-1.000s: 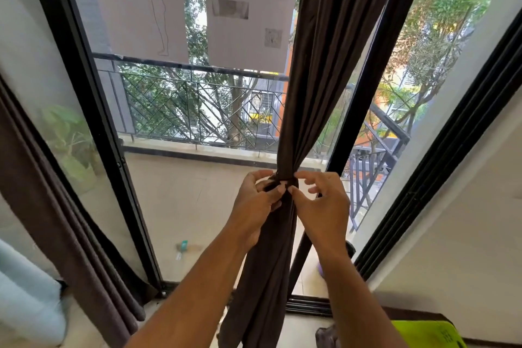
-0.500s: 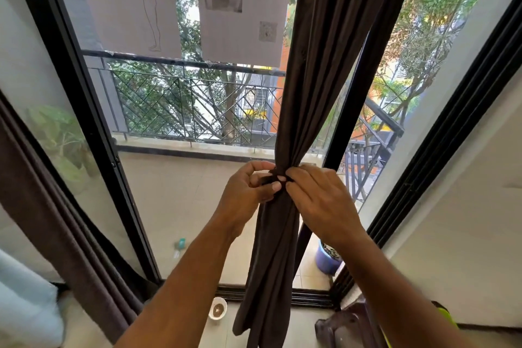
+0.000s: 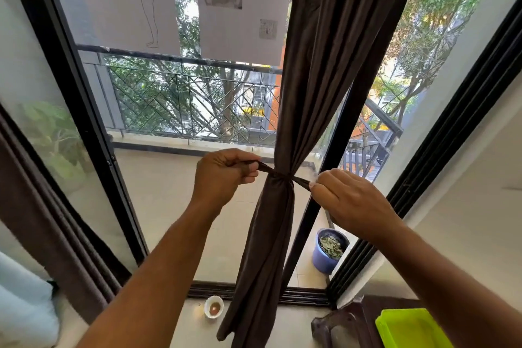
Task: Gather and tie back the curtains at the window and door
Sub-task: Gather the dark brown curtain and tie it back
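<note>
A dark brown curtain (image 3: 324,65) hangs in front of the glass balcony door, gathered into a narrow waist at mid height. A matching brown tie band (image 3: 278,175) is wrapped around that waist. My left hand (image 3: 223,175) grips the band's left end, and my right hand (image 3: 347,200) pinches its right end. Both ends are stretched taut sideways away from the curtain. A second brown curtain (image 3: 36,206) hangs loose at the far left edge.
Black door frames (image 3: 93,127) stand left and right of the curtain. Paper sheets (image 3: 240,8) are stuck on the glass. A blue pot (image 3: 324,260) sits outside on the balcony. A small white bowl (image 3: 213,306), a dark stool (image 3: 339,328) and a lime green tray (image 3: 409,328) are on the floor.
My hands were together at the curtain's waist working the band. Now they have moved apart, drawing the band's two ends out to the sides and cinching the curtain tighter.
</note>
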